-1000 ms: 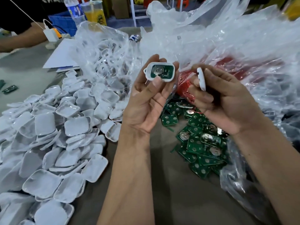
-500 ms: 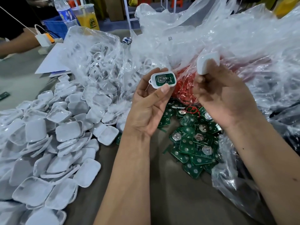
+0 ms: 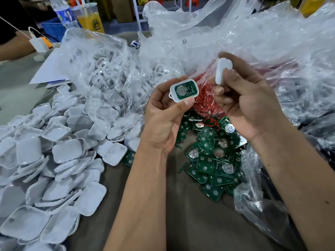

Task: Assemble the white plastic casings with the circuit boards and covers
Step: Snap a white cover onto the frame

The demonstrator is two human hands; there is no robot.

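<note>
My left hand (image 3: 163,122) pinches a white casing (image 3: 184,90) between thumb and fingers; a green circuit board with a round battery holder sits inside it, face up. My right hand (image 3: 248,104) grips a white cover (image 3: 222,71) edge-on, just right of and slightly above the casing, apart from it. A heap of loose green circuit boards (image 3: 213,160) lies on the table below both hands. A big pile of white covers (image 3: 54,160) spreads over the left side.
Clear plastic bags (image 3: 235,37) with white parts fill the back and right; one bag holds red rings (image 3: 204,104). A bottle and a drink cup (image 3: 90,17) stand far left, beside another person's arm (image 3: 12,49). Brown table surface (image 3: 190,223) shows near me.
My right hand has brought the white cover back down from the bag toward the casing and turned it edge-on. My left hand has kept hold of the casing, lowering it a little.
</note>
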